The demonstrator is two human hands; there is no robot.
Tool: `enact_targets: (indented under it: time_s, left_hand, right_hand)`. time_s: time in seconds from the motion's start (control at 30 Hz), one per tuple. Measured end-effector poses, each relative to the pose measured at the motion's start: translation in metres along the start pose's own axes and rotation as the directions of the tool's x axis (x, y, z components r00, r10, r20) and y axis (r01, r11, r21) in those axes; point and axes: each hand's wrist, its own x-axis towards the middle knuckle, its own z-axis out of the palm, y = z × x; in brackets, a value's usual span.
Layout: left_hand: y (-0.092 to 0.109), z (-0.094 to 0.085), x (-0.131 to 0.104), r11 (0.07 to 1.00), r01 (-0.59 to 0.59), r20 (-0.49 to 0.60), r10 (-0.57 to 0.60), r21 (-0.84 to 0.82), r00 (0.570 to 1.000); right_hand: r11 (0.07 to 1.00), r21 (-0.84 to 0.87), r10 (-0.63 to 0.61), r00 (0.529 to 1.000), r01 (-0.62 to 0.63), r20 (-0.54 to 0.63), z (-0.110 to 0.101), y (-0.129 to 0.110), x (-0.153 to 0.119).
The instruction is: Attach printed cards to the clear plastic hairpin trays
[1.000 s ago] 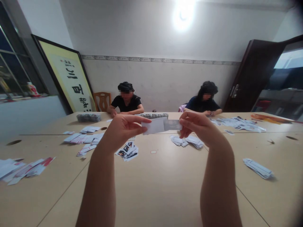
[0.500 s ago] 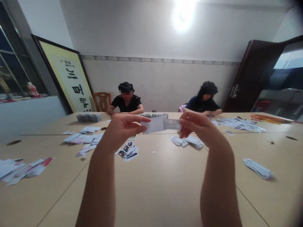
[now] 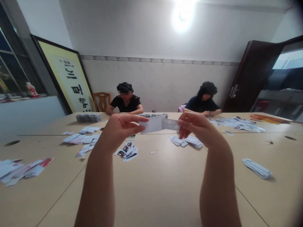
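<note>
Raised above a pale worktop (image 3: pixel 156 189), a white paper piece (image 3: pixel 153 125) and a smaller grey film (image 3: pixel 170 124) meet between two bare hands. The left hand (image 3: pixel 121 128) pinches the paper's left end between thumb and fingers; the right hand (image 3: pixel 193 126) grips the film's outer end, its fingers curled in. The two pieces overlap at a narrow strip; whether the film sits inside the paper or only behind it cannot be told. Both look feather-light: the paper fairly stiff, the film thin, bendable and probably slick, easily creased. The ends and edges seem the safest hold, leaving the flat faces free. The paper may be a sleeve, though no opening shows, and no other container can be made out. Below lie small photos (image 3: pixel 127 152), loosely heaped, and white slips (image 3: pixel 194 142); a neat paper bundle (image 3: pixel 257 168) rests at right.
</note>
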Motion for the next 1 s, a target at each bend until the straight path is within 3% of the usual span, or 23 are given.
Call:
enact_targets:
  time_s: [1.0]
  left_hand:
    - [0.0019,-0.0009,-0.0009,0.998,-0.051,-0.038,0.05,-0.032,0.998]
  right_hand:
    - [1.0,0.015,-0.008,1.0,0.008,-0.025,0.0018,0.0033,0.002]
